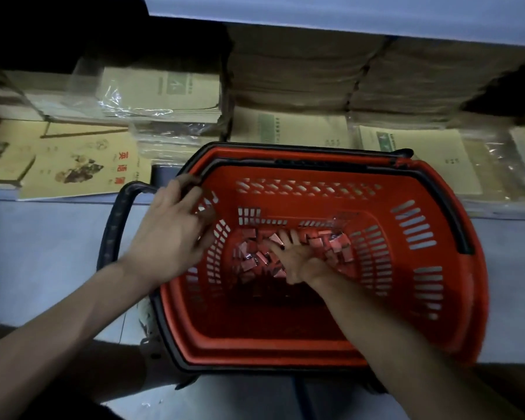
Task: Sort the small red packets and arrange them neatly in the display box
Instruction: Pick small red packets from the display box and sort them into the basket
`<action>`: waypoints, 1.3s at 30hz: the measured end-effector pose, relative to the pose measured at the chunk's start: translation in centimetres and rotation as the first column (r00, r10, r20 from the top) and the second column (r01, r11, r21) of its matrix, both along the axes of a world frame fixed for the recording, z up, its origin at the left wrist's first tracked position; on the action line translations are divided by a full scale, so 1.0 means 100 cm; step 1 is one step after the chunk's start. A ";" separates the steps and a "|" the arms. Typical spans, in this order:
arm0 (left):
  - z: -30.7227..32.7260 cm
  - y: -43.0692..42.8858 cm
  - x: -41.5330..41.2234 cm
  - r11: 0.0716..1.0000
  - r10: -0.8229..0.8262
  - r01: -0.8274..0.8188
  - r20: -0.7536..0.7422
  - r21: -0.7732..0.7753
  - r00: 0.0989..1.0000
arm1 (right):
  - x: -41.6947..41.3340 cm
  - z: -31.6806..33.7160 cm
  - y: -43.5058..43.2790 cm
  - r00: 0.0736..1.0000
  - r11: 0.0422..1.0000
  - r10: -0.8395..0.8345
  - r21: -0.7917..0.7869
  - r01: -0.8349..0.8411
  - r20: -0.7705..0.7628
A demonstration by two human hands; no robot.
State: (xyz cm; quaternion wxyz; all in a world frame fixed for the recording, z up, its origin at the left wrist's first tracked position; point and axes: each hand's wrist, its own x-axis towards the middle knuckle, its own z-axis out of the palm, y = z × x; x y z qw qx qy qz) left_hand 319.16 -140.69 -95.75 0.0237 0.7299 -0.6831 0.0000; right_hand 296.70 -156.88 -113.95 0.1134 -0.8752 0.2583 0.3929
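— Red shopping basket, big, on the bench. Where are the small red packets?
— In a heap at its bottom. I see no display box.
— And the hands?
— The left hand has its grip on the basket's left wall. The right hand lies on the heap, fingers spread, holding none that I can see.
— What could go wrong?
— The packets look tiny and shiny. A big scoop might spill some, maybe through the side holes.
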 end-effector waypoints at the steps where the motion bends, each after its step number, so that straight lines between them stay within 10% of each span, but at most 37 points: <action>1: -0.001 -0.002 -0.001 1.000 0.014 -0.014 -0.011 0.001 1.000 | -0.001 -0.003 -0.003 0.999 1.000 0.009 0.003 -0.009 0.038; 11: 0.000 -0.007 -0.009 1.000 0.005 -0.005 0.014 -0.018 1.000 | -0.010 -0.014 -0.005 0.985 0.994 0.106 0.004 -0.108 0.136; 22: 0.014 -0.022 -0.032 1.000 -0.005 0.005 0.124 -0.001 0.992 | -0.012 0.071 -0.010 0.841 0.934 -0.355 0.178 0.309 0.407; 27: 0.023 -0.029 -0.056 0.983 0.151 -0.168 -0.204 -0.072 0.967 | -0.011 0.154 -0.013 0.650 0.915 -0.396 0.219 0.339 0.648; 29: 0.042 -0.035 -0.076 0.903 0.367 -0.425 -0.632 0.066 0.682 | -0.004 0.188 -0.011 0.511 0.896 -0.432 0.288 0.339 0.743; 30: 0.055 -0.040 -0.085 0.828 0.460 -0.503 -0.815 0.249 0.353 | 0.001 0.206 -0.009 0.445 0.890 -0.443 0.321 0.324 0.778; 32: 0.078 -0.044 -0.096 0.726 0.511 -0.310 -0.783 0.614 -0.356 | 0.012 0.245 -0.001 0.354 0.891 -0.445 0.366 0.269 0.823; 33: 0.087 -0.044 -0.098 0.735 0.472 -0.175 -0.680 0.655 -0.561 | 0.018 0.262 0.005 0.327 0.895 -0.440 0.378 0.238 0.836; 36: 0.108 -0.041 -0.092 0.836 0.309 -0.044 -0.535 0.547 -0.786 | 0.034 0.304 0.024 0.255 0.909 -0.416 0.388 0.153 0.873; 39: 0.132 -0.042 -0.082 0.874 0.135 -0.165 -0.555 0.457 -0.821 | 0.045 0.325 0.039 0.236 0.952 -0.305 0.295 0.079 0.923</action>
